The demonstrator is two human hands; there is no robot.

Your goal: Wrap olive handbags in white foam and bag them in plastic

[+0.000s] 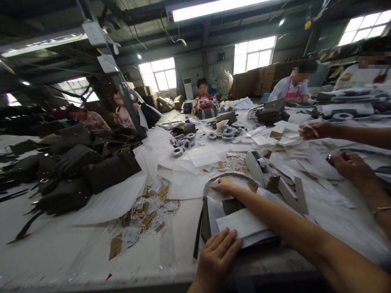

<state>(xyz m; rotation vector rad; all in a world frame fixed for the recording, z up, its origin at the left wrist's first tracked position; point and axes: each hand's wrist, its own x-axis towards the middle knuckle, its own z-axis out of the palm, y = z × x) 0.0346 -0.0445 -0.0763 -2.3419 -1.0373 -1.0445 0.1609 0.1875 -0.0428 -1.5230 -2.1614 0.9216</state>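
Observation:
A dark grey handbag (205, 221) with a wrapped loop handle (233, 174) lies at the table's front edge. On it rests a folded white foam sheet (241, 223). My left hand (219, 254) lies on the bag's near side and the sheet's lower corner, its fingers stretched out. Across the bag reaches my right arm. Inside the handle loop is my right hand (224, 186), with a finger extended toward the left side of the handle; its other fingers are partly hidden. Nothing shows in its grip.
Brown and white string tags (143, 213) are heaped left of the bag. Dark bags (79, 171) pile up farther left, by a metal post (130, 101). Behind are wrapped rings (185, 143), white sheets (201, 155) and a tape dispenser (259, 165). A co-worker's hands (351, 165) work at right.

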